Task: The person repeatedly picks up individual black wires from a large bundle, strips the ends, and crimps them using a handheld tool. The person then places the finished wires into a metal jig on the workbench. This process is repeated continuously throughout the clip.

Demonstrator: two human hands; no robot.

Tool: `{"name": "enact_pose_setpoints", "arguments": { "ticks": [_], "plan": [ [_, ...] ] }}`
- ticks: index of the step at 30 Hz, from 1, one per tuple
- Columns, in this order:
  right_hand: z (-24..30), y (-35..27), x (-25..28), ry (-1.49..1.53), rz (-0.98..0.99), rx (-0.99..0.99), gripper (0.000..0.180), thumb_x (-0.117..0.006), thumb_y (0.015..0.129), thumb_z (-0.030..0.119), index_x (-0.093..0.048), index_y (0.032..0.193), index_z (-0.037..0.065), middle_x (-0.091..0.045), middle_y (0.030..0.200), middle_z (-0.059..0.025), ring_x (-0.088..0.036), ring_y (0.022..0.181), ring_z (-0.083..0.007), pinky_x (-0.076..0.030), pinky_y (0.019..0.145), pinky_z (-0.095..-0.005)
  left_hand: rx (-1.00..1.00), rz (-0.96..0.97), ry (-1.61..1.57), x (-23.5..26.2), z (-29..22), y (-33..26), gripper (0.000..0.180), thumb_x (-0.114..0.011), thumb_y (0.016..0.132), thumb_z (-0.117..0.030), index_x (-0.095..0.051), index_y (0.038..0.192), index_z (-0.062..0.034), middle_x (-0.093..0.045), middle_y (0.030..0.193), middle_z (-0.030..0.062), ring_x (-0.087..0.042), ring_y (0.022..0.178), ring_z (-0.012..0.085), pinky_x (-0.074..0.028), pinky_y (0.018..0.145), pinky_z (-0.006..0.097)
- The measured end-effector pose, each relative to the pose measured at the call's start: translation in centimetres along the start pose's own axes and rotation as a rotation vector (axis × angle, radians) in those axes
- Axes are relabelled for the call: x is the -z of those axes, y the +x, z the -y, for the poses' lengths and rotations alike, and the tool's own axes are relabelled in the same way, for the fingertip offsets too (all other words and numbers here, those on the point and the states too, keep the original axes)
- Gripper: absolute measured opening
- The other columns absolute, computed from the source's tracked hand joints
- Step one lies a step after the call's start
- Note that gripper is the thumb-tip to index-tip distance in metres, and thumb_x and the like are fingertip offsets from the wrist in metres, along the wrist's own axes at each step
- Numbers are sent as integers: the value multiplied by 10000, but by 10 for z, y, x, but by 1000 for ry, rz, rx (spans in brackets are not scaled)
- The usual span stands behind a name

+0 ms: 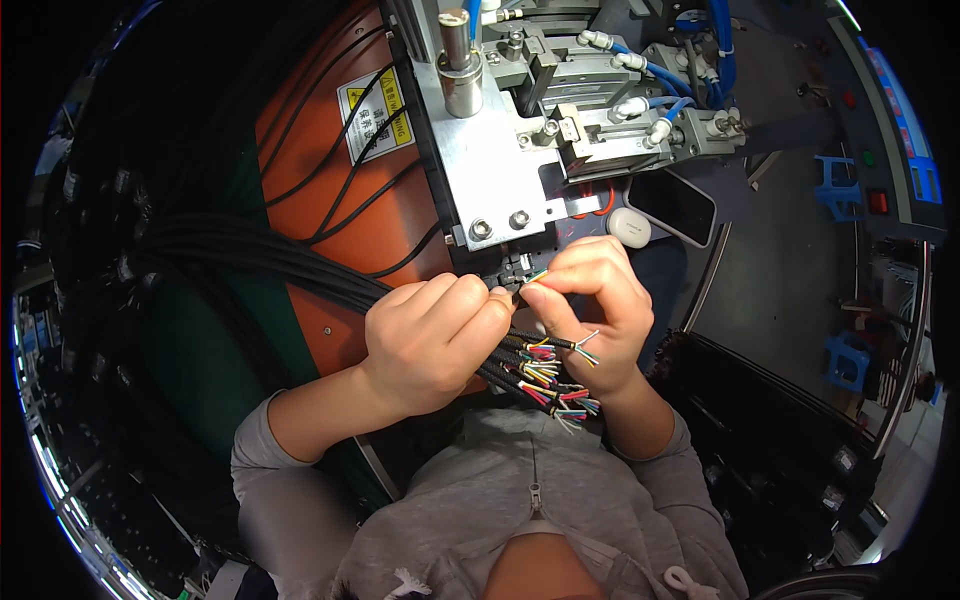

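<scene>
My left hand [437, 335] is closed around a bundle of black cables [300, 262] that runs in from the left. Below its fingers, several cable ends fan out with stripped, coloured wires [545, 372]. My right hand [600, 300] pinches thin coloured wires [537, 276] of one cable between thumb and forefinger. Both sets of fingertips nearly meet just under a small black fixture [515, 268] at the machine's lower edge. The exact grip of the left fingertips is hidden by the hand.
Above my hands stands a metal machine [490, 170] with pneumatic cylinders and blue hoses [722, 50]. A white earbud case [629, 228] and a phone [672, 205] lie right of it. An orange panel [350, 215] with a warning label [376, 113] is at left. Blue stools [848, 362] stand at far right.
</scene>
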State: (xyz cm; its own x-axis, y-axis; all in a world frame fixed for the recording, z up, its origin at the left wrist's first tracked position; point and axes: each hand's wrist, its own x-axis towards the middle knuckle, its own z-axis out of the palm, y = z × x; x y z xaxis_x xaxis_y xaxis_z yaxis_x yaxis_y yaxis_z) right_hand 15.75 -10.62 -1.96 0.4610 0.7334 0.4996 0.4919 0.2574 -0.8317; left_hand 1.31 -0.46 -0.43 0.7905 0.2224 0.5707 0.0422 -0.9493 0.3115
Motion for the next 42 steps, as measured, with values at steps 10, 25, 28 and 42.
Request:
{"name": "enact_pose_setpoints", "arguments": {
  "ticks": [10, 25, 28, 42],
  "plan": [
    [-3, -2, 3, 461, 23, -278, 156, -768, 699, -38, -658, 806, -14, -636, 827, -103, -606, 734, -159, -476, 674, -262, 26, -47, -129, -4, 3, 3, 163, -676, 723, -151, -608, 824, -42, -484, 681, 26, -514, 532, 134, -352, 428, 275],
    [-14, -7, 24, 123, 204, -325, 71, -673, 783, 30, -628, 821, -9, -627, 819, -81, -584, 738, -166, -451, 663, -269, -4, 75, 62, -1, -7, 1, 265, -655, 676, -113, -681, 935, -62, -504, 681, -3, -491, 543, 114, -359, 451, 251],
    [-21, -5, 18, -132, 194, -135, 77, -676, 765, 15, -636, 825, -11, -641, 798, -94, -605, 760, -202, -465, 678, -283, 9, 126, 129, -6, -8, -1, 316, -643, 679, -111, -691, 990, -82, -453, 673, -7, -474, 558, 105, -359, 454, 247],
    [-31, -7, -1, -176, 81, -111, 72, -657, 727, -11, -590, 734, 13, -566, 702, -89, -527, 660, -229, -423, 590, -314, 112, 213, 291, -7, -17, 4, 368, -636, 687, -34, -703, 1042, -103, -372, 679, -2, -452, 552, 103, -369, 450, 246]
  ]
}}
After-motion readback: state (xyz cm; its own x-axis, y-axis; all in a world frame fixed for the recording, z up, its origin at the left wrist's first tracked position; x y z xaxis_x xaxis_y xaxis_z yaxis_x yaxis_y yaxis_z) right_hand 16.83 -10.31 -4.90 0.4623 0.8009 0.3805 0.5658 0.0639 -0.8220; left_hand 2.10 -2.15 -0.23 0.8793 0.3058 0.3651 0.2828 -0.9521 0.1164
